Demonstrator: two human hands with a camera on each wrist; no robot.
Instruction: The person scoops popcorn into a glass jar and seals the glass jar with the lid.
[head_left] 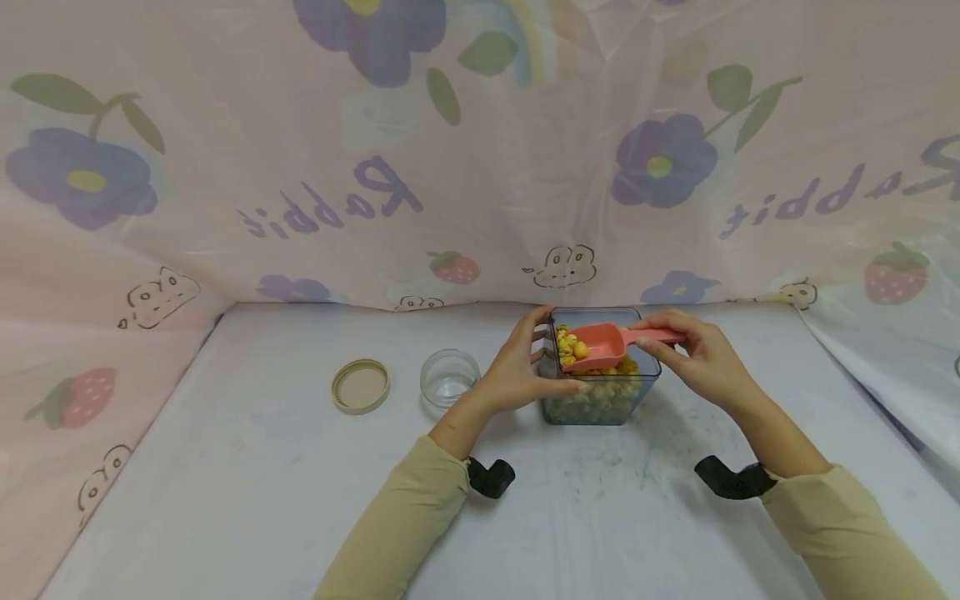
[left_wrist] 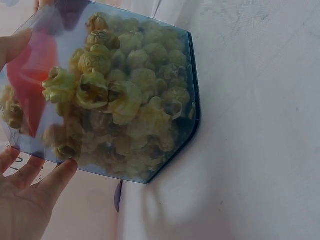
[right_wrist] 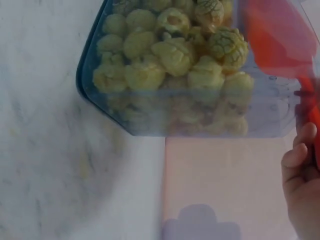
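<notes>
As the coral scoop [head_left: 602, 344] tips over the clear plastic box [head_left: 596, 317], I've got its blade within the four rim edges, mouth to the left, and its handle crossing the right rim; whether it touches there, I can't tell. Yellow popcorn [head_left: 567, 343] crowds that mouth, with more heaped through the box's lower part. The right hand [head_left: 701, 358] is pinched narrow on the handle. The left hand [head_left: 517, 371] grips the box, fingers spread on the left wall, thumb along the front rim. So I've headroom above the rim, but little behind: the box stands near the table's rear edge, just short of the printed curtain [head_left: 510, 200]. Leftward, the glass jar [head_left: 450, 367] sits close by the left wrist, and the round beige lid [head_left: 361, 386] lies flat beyond it, a gap between them. White table [head_left: 262, 475] stretches on to the left and toward me. My count: one scoop, one box, one jar, one lid, two hands, two black wrist fittings [head_left: 491, 477]; the popcorn's too tightly packed to number.
</notes>
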